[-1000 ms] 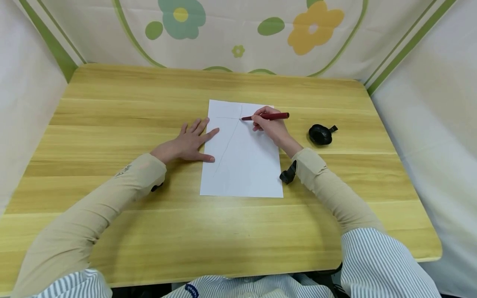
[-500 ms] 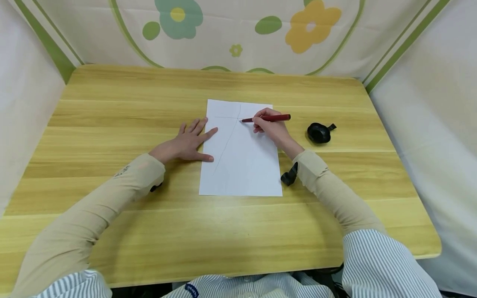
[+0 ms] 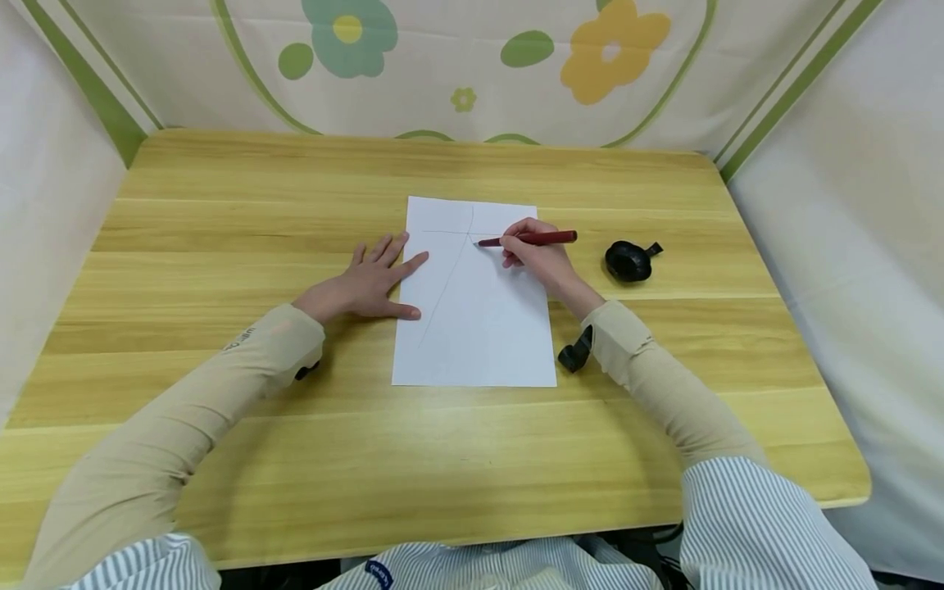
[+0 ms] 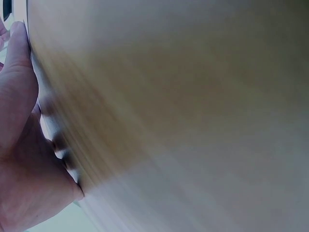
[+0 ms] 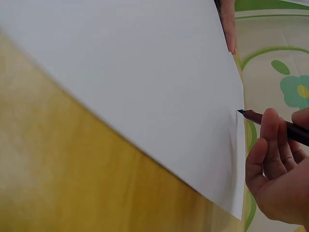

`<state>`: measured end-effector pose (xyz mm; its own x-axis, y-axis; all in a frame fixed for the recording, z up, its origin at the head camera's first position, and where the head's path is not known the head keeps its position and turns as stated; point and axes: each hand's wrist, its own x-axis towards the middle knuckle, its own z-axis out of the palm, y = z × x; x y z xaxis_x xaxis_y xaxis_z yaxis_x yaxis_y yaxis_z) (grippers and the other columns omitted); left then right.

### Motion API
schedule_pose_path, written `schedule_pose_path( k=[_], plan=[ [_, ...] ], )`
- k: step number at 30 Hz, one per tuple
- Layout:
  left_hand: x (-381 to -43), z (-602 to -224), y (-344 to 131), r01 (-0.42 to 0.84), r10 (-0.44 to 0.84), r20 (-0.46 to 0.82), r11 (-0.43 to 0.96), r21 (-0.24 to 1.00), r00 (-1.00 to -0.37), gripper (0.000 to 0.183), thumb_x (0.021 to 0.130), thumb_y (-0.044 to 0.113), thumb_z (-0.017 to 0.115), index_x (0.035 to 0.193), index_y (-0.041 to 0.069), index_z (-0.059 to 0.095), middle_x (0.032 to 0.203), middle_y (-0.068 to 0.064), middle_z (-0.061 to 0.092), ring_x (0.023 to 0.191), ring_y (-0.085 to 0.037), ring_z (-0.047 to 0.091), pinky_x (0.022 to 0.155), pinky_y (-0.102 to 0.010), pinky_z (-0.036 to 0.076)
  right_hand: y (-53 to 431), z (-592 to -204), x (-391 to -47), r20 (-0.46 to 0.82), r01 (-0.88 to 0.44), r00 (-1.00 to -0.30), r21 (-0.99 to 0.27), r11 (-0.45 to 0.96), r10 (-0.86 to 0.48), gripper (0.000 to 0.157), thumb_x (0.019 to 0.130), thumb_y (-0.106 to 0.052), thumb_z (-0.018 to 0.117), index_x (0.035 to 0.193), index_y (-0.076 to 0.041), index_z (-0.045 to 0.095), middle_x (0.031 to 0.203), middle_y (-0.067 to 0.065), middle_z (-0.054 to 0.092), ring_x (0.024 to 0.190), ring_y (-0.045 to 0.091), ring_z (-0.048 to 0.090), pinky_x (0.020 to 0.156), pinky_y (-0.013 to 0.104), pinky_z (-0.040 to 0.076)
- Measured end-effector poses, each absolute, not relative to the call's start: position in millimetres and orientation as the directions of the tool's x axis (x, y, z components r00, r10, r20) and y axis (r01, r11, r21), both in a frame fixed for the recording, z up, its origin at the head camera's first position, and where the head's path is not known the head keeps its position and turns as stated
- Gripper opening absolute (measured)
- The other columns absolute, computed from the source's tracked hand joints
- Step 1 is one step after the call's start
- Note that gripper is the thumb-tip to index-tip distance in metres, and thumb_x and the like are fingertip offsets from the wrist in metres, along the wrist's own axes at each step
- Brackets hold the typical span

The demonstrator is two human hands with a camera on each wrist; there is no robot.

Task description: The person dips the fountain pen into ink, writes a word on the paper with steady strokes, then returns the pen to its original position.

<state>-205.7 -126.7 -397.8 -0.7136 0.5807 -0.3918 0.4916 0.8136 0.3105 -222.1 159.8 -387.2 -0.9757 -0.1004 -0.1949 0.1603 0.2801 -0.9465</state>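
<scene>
A white sheet of paper (image 3: 479,336) lies on the wooden table, carrying thin lines: one across near its top and a long one slanting down to the lower left. My right hand (image 3: 542,256) pinches a dark red pen (image 3: 549,238), its tip at the paper just below where the lines cross. In the right wrist view the pen (image 5: 297,133) meets the sheet (image 5: 120,72) with its dark tip. My left hand (image 3: 369,283) rests flat with fingers spread, thumb and index finger on the paper's left edge. The left wrist view shows that hand (image 4: 24,159) against the table.
A round black object with a short tab (image 3: 628,261) sits on the wooden table (image 3: 472,467) to the right of the paper. A black strap piece (image 3: 575,351) shows under the right cuff. A flower-printed curtain (image 3: 428,49) stands behind the table.
The pen tip has moved slightly down and right from the crossing of the lines, with a short stroke behind it. My left hand stays in place on the paper's edge.
</scene>
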Motion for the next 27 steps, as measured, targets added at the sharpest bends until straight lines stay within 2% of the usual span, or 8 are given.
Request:
schedule_pose_path(
  k=[27],
  plan=[
    [-206.1,-398.9,-126.5,0.495,0.581,-0.387,0.813,0.306,-0.716,0.098,0.083,0.064,0.056,0.154,0.024,0.002,0.157,-0.016,-0.02,0.144,-0.041,-0.015,0.109,-0.068,-0.004,168.1,-392.1,-213.5,-0.181,0.147,-0.979,-0.948,0.283,-0.096,0.011,0.091,-0.015,0.061,0.095,-0.006,0.059,0.074,0.002,0.062,0.061,0.011,0.063,0.063,0.021,0.052]
  ],
)
